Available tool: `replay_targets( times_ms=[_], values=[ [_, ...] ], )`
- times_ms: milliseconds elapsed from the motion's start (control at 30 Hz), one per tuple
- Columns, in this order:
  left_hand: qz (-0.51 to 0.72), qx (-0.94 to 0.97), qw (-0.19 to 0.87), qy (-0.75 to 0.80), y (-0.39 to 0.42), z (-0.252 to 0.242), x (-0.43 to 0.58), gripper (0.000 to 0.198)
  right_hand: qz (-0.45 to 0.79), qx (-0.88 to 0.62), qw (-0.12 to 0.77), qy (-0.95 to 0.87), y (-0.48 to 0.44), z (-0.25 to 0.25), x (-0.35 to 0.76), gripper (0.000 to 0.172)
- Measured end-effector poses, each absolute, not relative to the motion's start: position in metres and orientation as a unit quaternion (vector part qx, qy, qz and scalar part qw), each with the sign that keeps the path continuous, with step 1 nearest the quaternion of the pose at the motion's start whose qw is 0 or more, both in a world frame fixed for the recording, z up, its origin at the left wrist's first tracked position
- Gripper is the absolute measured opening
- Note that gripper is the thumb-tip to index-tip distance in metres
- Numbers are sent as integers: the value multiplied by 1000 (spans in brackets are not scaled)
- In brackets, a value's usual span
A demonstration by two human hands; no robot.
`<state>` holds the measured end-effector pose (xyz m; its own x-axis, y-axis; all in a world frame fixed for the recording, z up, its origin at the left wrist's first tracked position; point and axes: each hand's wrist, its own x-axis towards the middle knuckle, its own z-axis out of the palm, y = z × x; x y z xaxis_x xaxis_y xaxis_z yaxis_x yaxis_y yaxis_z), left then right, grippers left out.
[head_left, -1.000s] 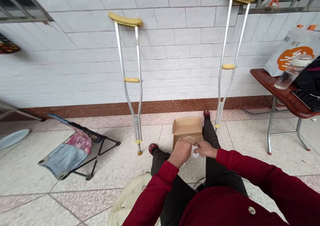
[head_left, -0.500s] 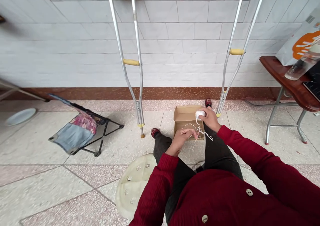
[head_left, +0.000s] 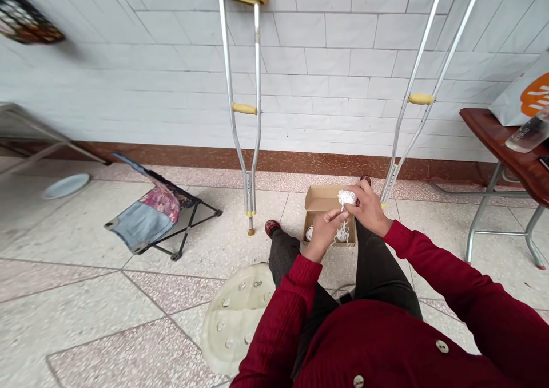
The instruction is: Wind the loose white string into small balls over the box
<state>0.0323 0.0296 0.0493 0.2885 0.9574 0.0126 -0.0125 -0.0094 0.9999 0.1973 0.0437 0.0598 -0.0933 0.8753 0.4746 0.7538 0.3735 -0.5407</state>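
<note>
A small ball of white yarn (head_left: 346, 197) is held in the fingers of my right hand (head_left: 369, 208), over an open cardboard box (head_left: 319, 198) on the floor between my feet. My left hand (head_left: 326, 230) is closed, pinching the loose yarn just below the ball. Tangled strands hang down from between my hands. Inside the box more white yarn (head_left: 342, 234) shows, and a white bit (head_left: 309, 233) peeks out at its left; my left hand and wrist cover part of the box.
Two crutches lean on the tiled wall, one left (head_left: 245, 109) and one right (head_left: 421, 98). A folding chair (head_left: 143, 219) stands at left, a round plastic stool (head_left: 231, 325) beside my leg. At right a brown table (head_left: 493, 136) bears a bag and a bottle (head_left: 527, 135).
My hands have come together, the left rising toward the ball and gripping the yarn close beneath it. The view has shifted, so surroundings appear further right.
</note>
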Motion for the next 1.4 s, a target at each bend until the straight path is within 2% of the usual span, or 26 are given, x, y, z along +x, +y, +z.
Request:
replay_targets(
  times_ms=[100, 333, 567, 767, 900, 1067, 1233, 1400],
  values=[
    [437, 543, 598, 396, 20, 61, 28, 36, 52, -553, 352, -753, 49, 56, 200, 37],
    [440, 487, 670, 348, -2, 74, 12, 33, 52, -586, 281, -758, 74, 36, 197, 29],
    [472, 494, 632, 366, 4, 68, -14, 32, 65, -543, 284, -788, 66, 39, 191, 30],
    [374, 564, 620, 397, 6, 34, -29, 37, 53, -557, 344, -754, 57, 53, 208, 29],
    [350, 606, 588, 405, 3, 29, -19, 35, 30, -537, 306, -785, 48, 61, 201, 27],
    [382, 532, 647, 391, 6, 41, -10, 44, 30, -487, 240, -839, 31, 55, 188, 30],
    [419, 530, 580, 455, 11, 49, -2, 42, 43, -453, 218, -863, 22, 50, 186, 32],
    [418, 493, 632, 427, 4, 48, 10, 41, 52, -456, 217, -861, 24, 45, 191, 32]
  ],
)
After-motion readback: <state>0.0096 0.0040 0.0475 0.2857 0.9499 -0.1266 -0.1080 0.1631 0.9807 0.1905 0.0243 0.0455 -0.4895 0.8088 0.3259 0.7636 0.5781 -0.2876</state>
